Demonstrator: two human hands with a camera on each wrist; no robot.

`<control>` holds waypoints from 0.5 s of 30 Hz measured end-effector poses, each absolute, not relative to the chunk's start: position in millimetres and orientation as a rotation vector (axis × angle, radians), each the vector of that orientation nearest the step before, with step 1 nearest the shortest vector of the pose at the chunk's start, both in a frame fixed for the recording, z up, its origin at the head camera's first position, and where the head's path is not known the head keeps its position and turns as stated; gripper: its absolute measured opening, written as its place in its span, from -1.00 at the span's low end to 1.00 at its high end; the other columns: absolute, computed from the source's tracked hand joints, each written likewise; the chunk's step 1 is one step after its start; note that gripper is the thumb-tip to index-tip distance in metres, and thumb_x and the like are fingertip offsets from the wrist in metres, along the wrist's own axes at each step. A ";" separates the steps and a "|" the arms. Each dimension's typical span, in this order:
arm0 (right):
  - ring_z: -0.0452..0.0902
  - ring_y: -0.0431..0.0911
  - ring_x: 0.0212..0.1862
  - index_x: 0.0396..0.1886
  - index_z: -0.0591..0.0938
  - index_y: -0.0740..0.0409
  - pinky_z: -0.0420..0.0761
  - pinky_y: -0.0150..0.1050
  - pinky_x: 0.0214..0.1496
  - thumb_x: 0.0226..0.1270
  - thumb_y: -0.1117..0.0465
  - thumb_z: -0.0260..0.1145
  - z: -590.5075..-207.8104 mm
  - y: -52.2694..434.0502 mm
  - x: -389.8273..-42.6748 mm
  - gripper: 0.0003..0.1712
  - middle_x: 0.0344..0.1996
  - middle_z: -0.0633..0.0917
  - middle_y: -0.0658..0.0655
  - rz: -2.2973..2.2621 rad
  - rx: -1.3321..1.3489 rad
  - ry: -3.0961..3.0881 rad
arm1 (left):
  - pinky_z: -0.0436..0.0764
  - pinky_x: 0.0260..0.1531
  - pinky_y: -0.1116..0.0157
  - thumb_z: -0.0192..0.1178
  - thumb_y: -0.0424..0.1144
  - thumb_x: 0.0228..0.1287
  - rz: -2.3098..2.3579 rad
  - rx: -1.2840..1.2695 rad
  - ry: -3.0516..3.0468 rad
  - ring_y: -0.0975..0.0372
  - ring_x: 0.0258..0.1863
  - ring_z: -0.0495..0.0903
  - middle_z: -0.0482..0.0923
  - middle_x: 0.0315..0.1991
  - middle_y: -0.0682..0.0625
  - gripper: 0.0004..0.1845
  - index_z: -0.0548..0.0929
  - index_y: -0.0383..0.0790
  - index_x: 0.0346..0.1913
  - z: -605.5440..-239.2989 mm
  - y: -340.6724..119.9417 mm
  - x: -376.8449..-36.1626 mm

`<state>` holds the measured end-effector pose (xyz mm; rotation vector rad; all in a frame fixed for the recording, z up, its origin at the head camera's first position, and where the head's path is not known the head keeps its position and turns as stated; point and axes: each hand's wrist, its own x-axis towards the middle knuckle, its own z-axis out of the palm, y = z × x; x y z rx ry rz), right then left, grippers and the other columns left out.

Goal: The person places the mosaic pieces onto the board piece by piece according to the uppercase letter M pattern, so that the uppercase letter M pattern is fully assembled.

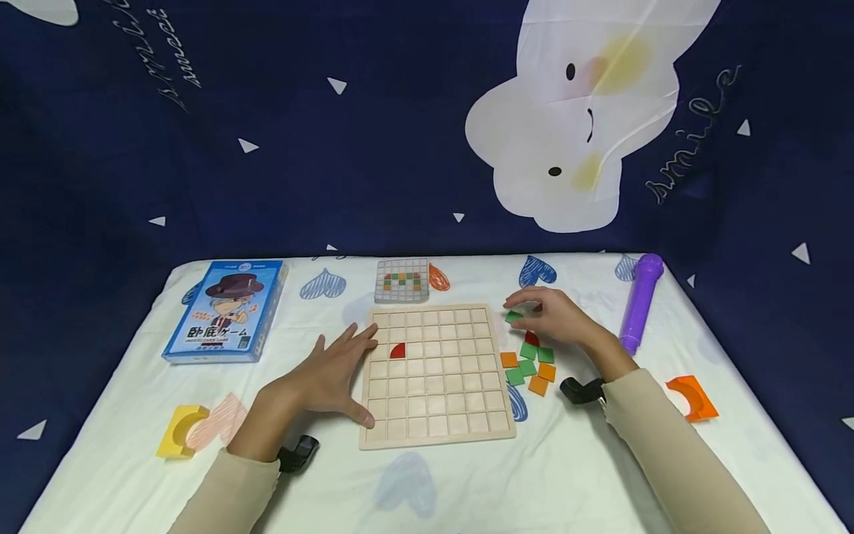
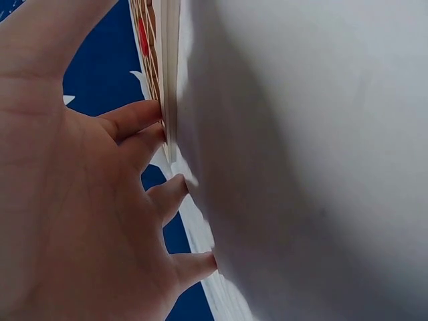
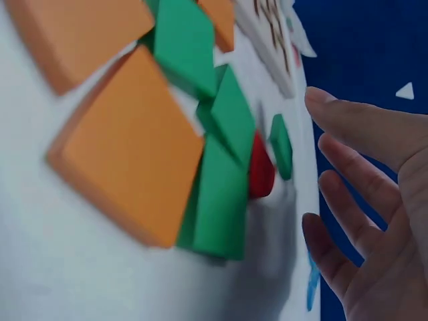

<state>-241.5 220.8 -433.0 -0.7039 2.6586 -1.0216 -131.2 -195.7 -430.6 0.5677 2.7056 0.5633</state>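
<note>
Right hand, fingers apart, at two o'clock of the board: closing askew, we judge, could flick the green tile away; left hand splayed, nine o'clock.

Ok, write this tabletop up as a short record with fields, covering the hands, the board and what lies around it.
Left hand: fingers spread, touching the board's left edge
Right hand: over a green tile, right of the board
Board: wooden grid, one red piece toward its upper left
Loose pieces: green, orange and red, right of the board
Behind board: pattern card
Far left: blue box
Far right: purple stick
</note>
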 end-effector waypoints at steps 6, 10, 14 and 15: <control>0.59 0.10 0.23 0.07 0.74 0.06 0.58 0.16 0.34 0.21 0.22 0.52 -442.6 223.1 -242.6 -0.60 0.13 0.75 0.14 -1.030 -0.653 2.656 | -0.13 0.47 -0.53 0.63 0.41 -0.48 0.565 0.562 2.701 -0.14 0.69 -0.13 -0.06 0.70 -0.03 0.44 0.25 -0.21 0.55 -430.5 -196.3 -130.1; 0.61 0.05 0.15 0.05 0.75 0.02 0.59 0.09 0.30 0.20 0.22 0.54 -445.3 222.7 -242.2 -0.61 0.09 0.76 0.11 -1.016 -0.645 2.658 | -0.14 0.47 -0.53 0.63 0.40 -0.47 0.575 0.554 2.696 -0.14 0.69 -0.13 -0.08 0.70 -0.03 0.45 0.23 -0.19 0.57 -431.2 -195.5 -129.8; 0.59 -0.02 0.04 0.03 0.76 0.00 0.59 -0.08 0.20 0.19 0.23 0.54 -446.0 221.7 -243.6 -0.62 0.03 0.78 0.08 -0.999 -0.663 2.667 | -0.14 0.47 -0.53 0.64 0.39 -0.48 0.578 0.545 2.701 -0.14 0.69 -0.13 -0.08 0.70 -0.03 0.45 0.23 -0.18 0.57 -430.4 -195.5 -129.5; 0.59 -0.02 0.01 0.02 0.77 0.01 0.59 -0.11 0.16 0.19 0.23 0.54 -445.9 221.3 -244.0 -0.63 0.01 0.78 0.08 -1.002 -0.668 2.667 | -0.14 0.47 -0.53 0.63 0.40 -0.48 0.574 0.546 2.704 -0.14 0.69 -0.12 -0.07 0.70 -0.03 0.45 0.23 -0.18 0.56 -430.1 -195.7 -129.4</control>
